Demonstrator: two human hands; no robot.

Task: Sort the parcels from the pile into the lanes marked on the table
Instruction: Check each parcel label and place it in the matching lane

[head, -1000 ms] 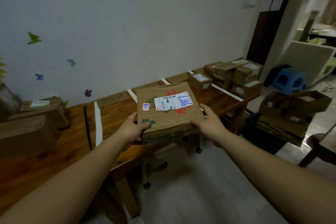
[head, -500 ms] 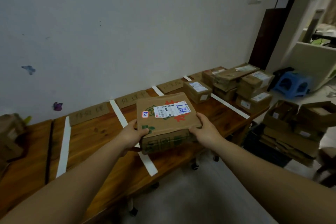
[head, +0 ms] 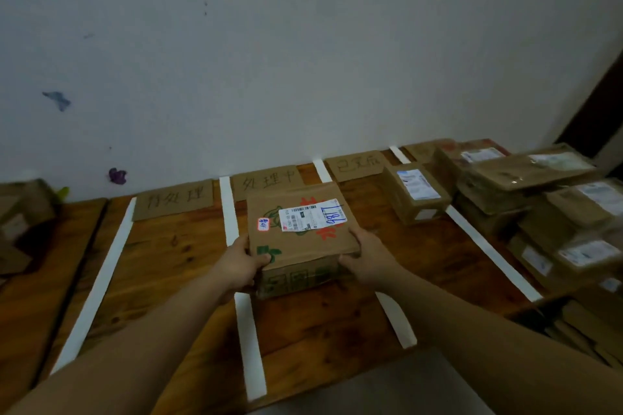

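Note:
I hold a flat brown cardboard parcel [head: 300, 242] with a white shipping label, blue handwriting and red and green print. My left hand [head: 241, 264] grips its left near corner and my right hand [head: 365, 258] grips its right near corner. The parcel is over the wooden table [head: 161, 263], inside the second lane, between two white tape strips [head: 247, 340] [head: 396, 320]. Whether it rests on the wood or hovers just above it, I cannot tell. A cardboard lane sign [head: 268, 180] with handwritten characters stands just behind it.
Another lane sign [head: 173, 199] marks the left lane and a third sign [head: 357, 165] the lane to the right, where one small box [head: 416, 192] sits. A stack of several parcels [head: 553, 209] fills the far right. More boxes [head: 20, 222] lie at the left edge.
The parcel has moved forward and down with both hands, from the table's front edge to the second lane. My view has turned toward the table and wall.

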